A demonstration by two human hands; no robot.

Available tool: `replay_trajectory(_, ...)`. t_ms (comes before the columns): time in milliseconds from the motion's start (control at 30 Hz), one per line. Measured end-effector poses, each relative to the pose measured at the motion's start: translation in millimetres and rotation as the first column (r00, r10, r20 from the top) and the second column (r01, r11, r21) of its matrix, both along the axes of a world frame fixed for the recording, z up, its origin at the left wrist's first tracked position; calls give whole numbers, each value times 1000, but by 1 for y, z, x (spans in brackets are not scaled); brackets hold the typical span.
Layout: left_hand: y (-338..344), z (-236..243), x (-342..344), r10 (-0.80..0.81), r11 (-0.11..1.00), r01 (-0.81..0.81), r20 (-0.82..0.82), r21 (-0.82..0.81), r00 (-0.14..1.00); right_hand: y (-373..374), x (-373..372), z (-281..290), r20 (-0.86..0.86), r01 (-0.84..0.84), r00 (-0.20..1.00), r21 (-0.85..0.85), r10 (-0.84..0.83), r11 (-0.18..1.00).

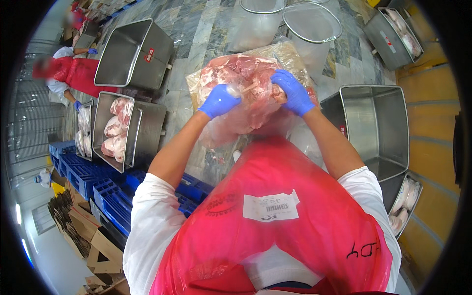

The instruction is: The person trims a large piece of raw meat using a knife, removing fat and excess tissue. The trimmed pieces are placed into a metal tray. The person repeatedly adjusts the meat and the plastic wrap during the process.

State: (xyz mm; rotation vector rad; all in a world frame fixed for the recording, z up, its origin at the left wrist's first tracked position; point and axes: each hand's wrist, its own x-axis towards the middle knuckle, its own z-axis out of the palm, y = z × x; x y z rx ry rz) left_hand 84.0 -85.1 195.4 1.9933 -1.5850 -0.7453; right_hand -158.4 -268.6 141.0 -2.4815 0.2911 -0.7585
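Note:
In front of me is a large heap of raw pink and white meat (pixel 241 66), partly wrapped in clear plastic film (pixel 236 123). Tan cardboard (pixel 297 61) shows under plastic along its far and right edges. My left hand (pixel 220 101), in a blue glove, is closed in a fist on bunched film at the near left of the meat. On the right, my right hand (pixel 292 92), gloved in blue too, curls its fingers round the film at the meat's edge. Its fingertips are partly hidden. Between the two hands the film looks gathered and pulled over the meat.
Steel tubs stand on both sides: one bare inside (pixel 132 54), one with meat pieces (pixel 140 128), another at right (pixel 376 123). Hoops with clear bags (pixel 312 22) stand beyond. Blue pallets (pixel 113 196) lie lower left. A co-worker in a red apron (pixel 73 73) stands far left.

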Motion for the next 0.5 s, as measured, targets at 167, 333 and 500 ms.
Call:
replay_trajectory(167,-10,3,26,348,936,-327,-485,130,802,-11,4,-6,12,19,1000,75,-20,997)
replay_trajectory(333,-18,0,42,314,949,-310,-175,52,933,-25,6,11,-2,-44,999,-58,44,997)
replay_trajectory(500,-27,-26,66,233,960,-263,251,96,940,-18,-12,17,3,-85,996,31,85,996)
